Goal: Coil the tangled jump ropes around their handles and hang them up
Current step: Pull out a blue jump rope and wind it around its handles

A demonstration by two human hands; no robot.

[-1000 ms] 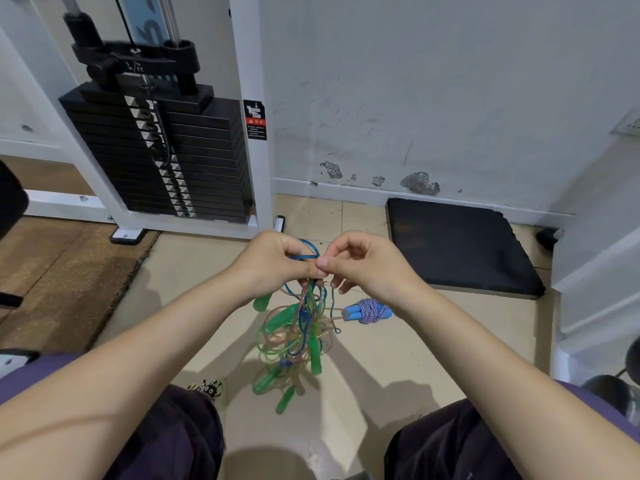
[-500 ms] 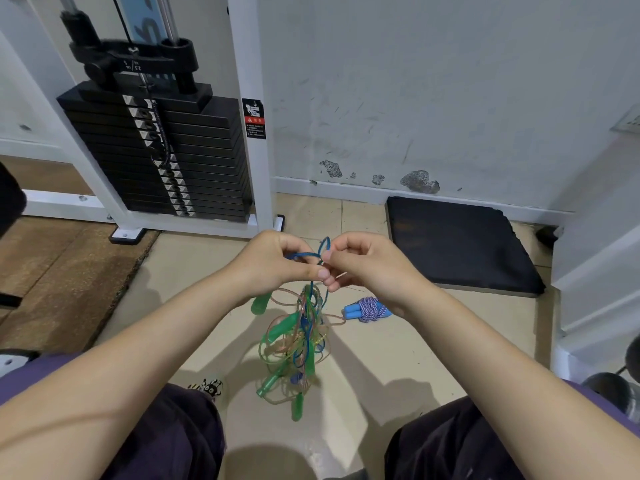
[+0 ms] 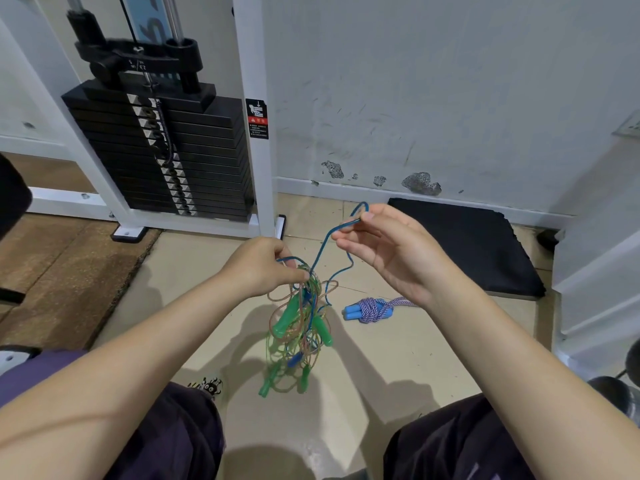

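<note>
A tangle of jump ropes (image 3: 299,327) with green handles and thin clear, green and blue cords hangs in the air in front of me. My left hand (image 3: 259,266) grips the top of the tangle. My right hand (image 3: 388,251) pinches a loop of the blue cord (image 3: 332,233) and holds it up and to the right of the bundle. On the floor behind lies a purple-and-white rope coiled round its blue handles (image 3: 372,309).
A white weight machine with a black weight stack (image 3: 166,154) stands at the back left. A black mat (image 3: 474,244) lies by the wall at the right. Brown rubber flooring (image 3: 62,271) covers the left. My knees fill the bottom.
My right hand has moved up and right away from my left hand, drawing a length of blue cord out of the tangle. The bundle stays hanging from my left hand.
</note>
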